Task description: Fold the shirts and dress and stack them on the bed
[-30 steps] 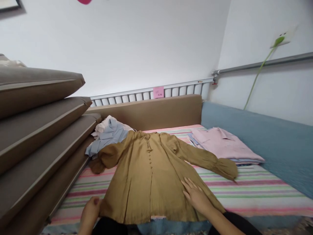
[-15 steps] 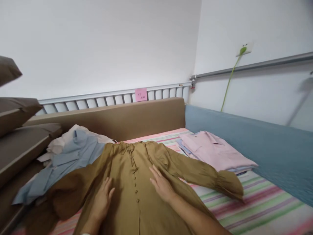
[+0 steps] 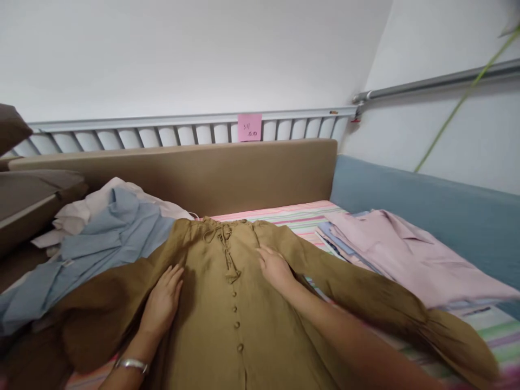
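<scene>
An olive-brown long-sleeved dress (image 3: 211,325) lies spread front side up, its neck tie and row of small buttons down the middle. My left hand (image 3: 162,298) rests flat on its left side, close to where that sleeve meets the body, fingers extended. On the other side of the buttons, my right hand (image 3: 276,268) lies on the upper chest near the right sleeve, fingers stretched out. Neither hand grips the cloth. Both sleeves reach outward, and the dress's lower part runs out of view at the bottom.
Crumpled blue (image 3: 117,233) and white clothes lie at the left beside stacked brown cushions (image 3: 36,189). A folded pile topped by a pink shirt (image 3: 410,254) sits at the right on the striped sheet (image 3: 300,214). Brown (image 3: 227,179) and blue (image 3: 422,195) padded panels border the bed.
My view has moved closer and turned a little left. My right hand has slid up toward the shoulder of the dress; my left hand has moved outward toward the left sleeve.
</scene>
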A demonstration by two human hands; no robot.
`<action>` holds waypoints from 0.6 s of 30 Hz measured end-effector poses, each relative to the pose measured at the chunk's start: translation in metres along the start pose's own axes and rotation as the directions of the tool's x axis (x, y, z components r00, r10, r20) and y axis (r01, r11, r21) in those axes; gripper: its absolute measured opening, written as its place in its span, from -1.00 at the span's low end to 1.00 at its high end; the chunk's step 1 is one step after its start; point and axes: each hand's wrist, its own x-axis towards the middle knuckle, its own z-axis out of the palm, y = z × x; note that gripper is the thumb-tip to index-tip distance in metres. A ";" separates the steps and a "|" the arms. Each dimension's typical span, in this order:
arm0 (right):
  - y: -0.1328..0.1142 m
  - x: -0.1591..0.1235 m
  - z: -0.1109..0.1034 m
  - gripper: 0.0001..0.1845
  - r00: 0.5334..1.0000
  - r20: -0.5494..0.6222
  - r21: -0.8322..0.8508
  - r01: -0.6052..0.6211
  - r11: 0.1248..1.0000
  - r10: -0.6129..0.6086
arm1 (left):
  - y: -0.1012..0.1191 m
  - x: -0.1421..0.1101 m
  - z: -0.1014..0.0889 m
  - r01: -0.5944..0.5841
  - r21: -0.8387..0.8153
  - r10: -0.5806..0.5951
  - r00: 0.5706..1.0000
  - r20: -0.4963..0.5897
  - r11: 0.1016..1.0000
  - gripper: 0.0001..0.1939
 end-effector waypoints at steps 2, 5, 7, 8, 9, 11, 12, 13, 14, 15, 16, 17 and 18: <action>0.003 0.018 0.016 -0.51 0.998 0.024 -0.007 0.066 0.998 -0.066 | -0.008 0.013 0.014 -0.007 0.003 0.007 1.000 -0.002 1.000 -0.50; 0.033 0.040 0.037 -0.48 0.992 0.110 -0.088 -0.056 0.995 0.065 | -0.027 0.018 0.037 0.025 0.014 -0.025 1.000 -0.001 1.000 -0.48; 0.056 0.049 0.044 -0.45 0.969 0.128 -0.166 -0.189 0.968 0.211 | -0.035 0.015 0.047 0.033 0.011 -0.033 0.999 0.001 0.999 -0.47; 0.064 0.053 0.045 -0.43 0.960 0.130 -0.193 -0.222 0.956 0.249 | -0.037 0.014 0.050 0.034 0.005 -0.034 0.999 0.004 0.999 -0.47; 0.070 0.055 0.044 -0.43 0.955 0.141 -0.210 -0.227 0.951 0.259 | -0.037 0.013 0.052 0.034 -0.004 -0.034 0.999 0.007 0.999 -0.48; 0.071 0.059 0.038 -0.43 0.952 0.168 -0.228 -0.216 0.950 0.257 | -0.037 0.012 0.053 0.042 -0.023 -0.042 0.999 0.009 0.999 -0.50; 0.067 0.060 0.035 -0.44 0.954 0.150 -0.234 -0.222 0.947 0.260 | -0.036 0.011 0.053 0.047 -0.031 -0.047 0.999 0.008 0.998 -0.50; 0.062 0.061 0.031 -0.45 0.961 0.108 -0.237 -0.222 0.946 0.253 | -0.036 0.011 0.053 0.051 -0.036 -0.051 0.999 0.004 0.998 -0.50; 0.056 0.062 0.029 -0.46 0.973 0.052 -0.237 -0.206 0.949 0.224 | -0.036 0.011 0.053 0.053 -0.040 -0.053 0.999 -0.001 0.998 -0.50; 0.051 0.063 0.028 -0.47 0.985 -0.006 -0.235 -0.168 0.957 0.171 | -0.037 0.011 0.054 0.052 -0.040 -0.053 0.999 -0.003 0.998 -0.49; 0.046 0.064 0.028 -0.47 0.993 -0.047 -0.232 -0.115 0.966 0.106 | -0.037 0.012 0.054 0.050 -0.040 -0.050 0.999 -0.006 0.998 -0.48; 0.043 0.067 0.030 -0.47 0.997 -0.054 -0.225 -0.061 0.973 0.049 | -0.038 0.012 0.055 0.046 -0.038 -0.047 0.999 -0.006 0.998 -0.47; 0.042 0.069 0.033 -0.46 1.000 -0.019 -0.213 -0.026 0.977 0.022 | -0.039 0.012 0.055 0.045 -0.037 -0.046 0.999 -0.004 0.998 -0.46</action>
